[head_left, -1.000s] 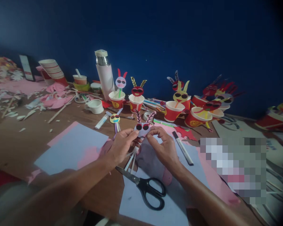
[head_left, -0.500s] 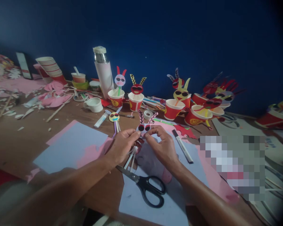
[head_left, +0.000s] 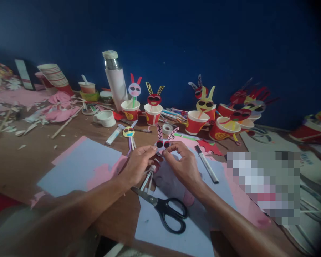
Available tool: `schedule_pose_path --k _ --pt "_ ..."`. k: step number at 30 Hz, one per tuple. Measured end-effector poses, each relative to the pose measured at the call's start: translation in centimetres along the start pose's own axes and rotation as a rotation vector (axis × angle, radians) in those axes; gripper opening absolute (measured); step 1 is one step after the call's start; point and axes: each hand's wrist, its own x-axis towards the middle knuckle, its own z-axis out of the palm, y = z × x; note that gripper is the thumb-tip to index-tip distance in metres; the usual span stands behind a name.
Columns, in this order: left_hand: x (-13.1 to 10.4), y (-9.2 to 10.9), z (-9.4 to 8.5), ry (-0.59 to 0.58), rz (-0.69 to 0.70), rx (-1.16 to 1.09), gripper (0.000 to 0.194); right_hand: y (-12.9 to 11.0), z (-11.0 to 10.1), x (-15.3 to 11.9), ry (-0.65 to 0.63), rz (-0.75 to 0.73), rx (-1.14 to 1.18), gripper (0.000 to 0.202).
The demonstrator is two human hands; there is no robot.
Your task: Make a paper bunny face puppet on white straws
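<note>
Between my two hands I hold a small paper face (head_left: 163, 144), pale, with dark red-rimmed eyes and two pink, black-veined ears. My left hand (head_left: 140, 160) pinches its left edge. At its lower right edge are the thumb and fingertips of my right hand (head_left: 183, 160). White strips (head_left: 149, 178) hang below my left hand. Black-handled scissors (head_left: 163, 208) lie beneath my hands on a pale blue sheet (head_left: 176, 235). A yellow paper face (head_left: 128, 132) with strips lies just beyond my left hand. A marker (head_left: 207, 165) rests right of my right hand.
Red paper cups (head_left: 197, 123) holding paper faces line the back. A white flask (head_left: 115, 84) and white mug (head_left: 105, 118) stand left of them. Stacked cups (head_left: 55, 76) and pink paper scraps (head_left: 60, 111) are at far left. A roll of tape (head_left: 167, 128) lies centrally.
The view has shifted very slightly. Both hands keep their grip on the paper face, with my left fingers drawn back a little from its middle.
</note>
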Motion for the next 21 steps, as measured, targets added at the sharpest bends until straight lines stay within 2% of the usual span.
schedule_pose_path --k 9,15,21 --pt "0.24 -0.56 0.01 -0.031 0.041 0.002 0.022 0.12 -0.12 -0.01 -0.017 0.017 -0.034 0.006" --pt "0.56 -0.87 0.13 0.02 0.04 0.008 0.021 0.16 0.04 -0.13 -0.02 0.071 -0.034 0.005" --pt "0.56 -0.56 0.12 0.021 -0.014 -0.075 0.019 0.89 0.7 -0.26 0.041 0.132 0.112 0.028"
